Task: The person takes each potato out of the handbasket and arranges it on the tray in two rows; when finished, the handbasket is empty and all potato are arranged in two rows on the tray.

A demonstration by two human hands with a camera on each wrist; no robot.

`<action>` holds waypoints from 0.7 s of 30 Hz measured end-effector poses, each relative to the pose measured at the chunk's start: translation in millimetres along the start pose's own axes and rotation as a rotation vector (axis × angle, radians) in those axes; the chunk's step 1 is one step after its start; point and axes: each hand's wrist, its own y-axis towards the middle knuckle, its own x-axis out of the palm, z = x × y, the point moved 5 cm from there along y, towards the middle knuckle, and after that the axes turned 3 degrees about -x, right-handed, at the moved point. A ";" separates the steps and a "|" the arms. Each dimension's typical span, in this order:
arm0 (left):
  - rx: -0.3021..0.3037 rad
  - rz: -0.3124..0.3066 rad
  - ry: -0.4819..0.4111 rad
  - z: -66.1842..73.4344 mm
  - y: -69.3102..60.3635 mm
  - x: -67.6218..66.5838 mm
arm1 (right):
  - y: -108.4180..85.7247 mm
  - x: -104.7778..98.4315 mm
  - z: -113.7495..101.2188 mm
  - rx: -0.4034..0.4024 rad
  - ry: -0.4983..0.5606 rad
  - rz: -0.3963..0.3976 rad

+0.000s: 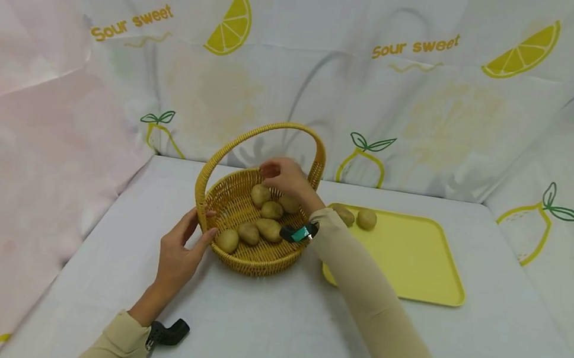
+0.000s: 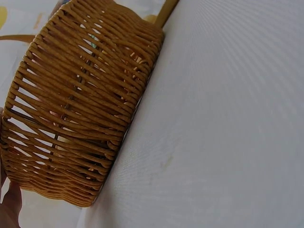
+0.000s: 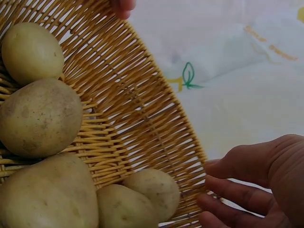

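Observation:
A woven basket (image 1: 254,267) with a tall arched handle stands on the table and holds several potatoes (image 1: 269,230). At its left side my left hand (image 1: 178,255) grips the rim beside the handle's base. Thumb and fingers of my right hand (image 1: 289,178) are loosely bent over the basket's far edge, holding no potato. From the right wrist, that hand (image 3: 261,185) shows its fingertips close to the rim; contact is unclear. The left wrist view shows the woven outer wall (image 2: 80,104) and part of my left hand (image 2: 10,204) at lower left.
Right of the basket lies a yellow tray (image 1: 411,266), with two potatoes, one (image 1: 366,219) in its upper left part and another (image 1: 343,214) beside it, partly behind my right sleeve. A lemon-print cloth (image 1: 304,85) hangs behind the white table (image 1: 268,332).

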 end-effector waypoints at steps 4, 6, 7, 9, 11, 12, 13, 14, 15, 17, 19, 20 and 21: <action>0.002 -0.006 -0.023 -1.1 0.5 -0.1 | 5.1 9.1 7.5 0.022 0.010 -0.015; 0.002 -0.006 -0.028 -1.8 0.5 -0.2 | 5.4 12.9 11.1 0.044 0.022 -0.014; 0.002 -0.006 -0.029 -2.0 0.6 0.0 | 4.6 13.9 12.5 0.057 0.032 -0.012; 0.002 -0.004 -0.025 -1.7 0.6 -0.1 | 2.8 15.5 13.4 0.068 0.030 -0.005; 0.004 -0.003 -0.019 -1.0 0.6 -0.5 | 1.2 17.3 13.7 0.078 0.018 -0.010; 0.005 -0.002 -0.016 -0.6 0.5 -0.7 | 0.6 18.2 13.9 0.078 0.004 -0.015; 0.004 -0.003 -0.015 -0.2 0.5 -0.9 | 0.0 19.2 14.0 0.082 -0.002 -0.017; 0.004 -0.003 -0.014 0.2 0.4 -1.0 | -0.3 20.2 14.2 0.080 -0.020 -0.020; 0.003 -0.004 -0.012 0.5 0.2 -1.0 | -0.4 21.4 14.4 0.078 -0.041 -0.027; -0.001 -0.006 -0.011 0.5 0.2 -0.8 | -0.1 23.4 15.0 0.075 -0.082 -0.036; -0.004 -0.007 -0.010 0.4 0.1 -0.5 | 0.0 25.2 14.9 0.067 -0.105 -0.045; -0.004 -0.007 -0.009 0.4 0.0 -0.3 | 0.2 26.1 14.8 0.057 -0.121 -0.052; -0.003 -0.008 -0.005 0.6 0.0 -0.2 | 0.4 27.0 15.0 0.048 -0.132 -0.059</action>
